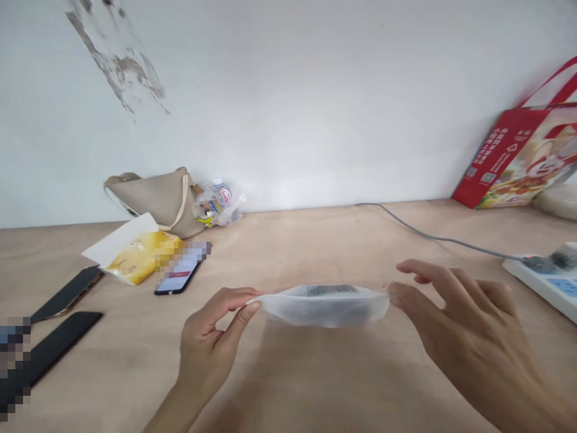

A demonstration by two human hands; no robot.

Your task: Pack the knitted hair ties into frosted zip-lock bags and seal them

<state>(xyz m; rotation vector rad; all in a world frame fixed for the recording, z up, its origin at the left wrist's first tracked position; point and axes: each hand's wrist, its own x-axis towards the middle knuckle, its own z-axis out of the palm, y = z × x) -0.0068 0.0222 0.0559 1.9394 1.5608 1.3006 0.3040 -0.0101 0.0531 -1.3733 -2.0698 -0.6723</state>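
Observation:
A frosted, see-through plastic bag (288, 310) is held up above the table in the middle of the view. Something dark shows inside it, too blurred to name. My left hand (211, 337) pinches the bag's left corner between thumb and fingers. At the other end, my right hand (469, 325) has its thumb at the bag's right corner, with the fingers raised and spread apart. Whether that thumb touches the plastic or lies just beside it, I cannot tell.
Several phones, one a lit phone (180, 273), lie at left near a yellow packet (144, 252). A beige handbag (157, 195) and a clear bag with a bottle (220, 201) lean on the wall. At right are a red bag (505, 150), a white power strip (536, 279) and its grey cable (419, 233).

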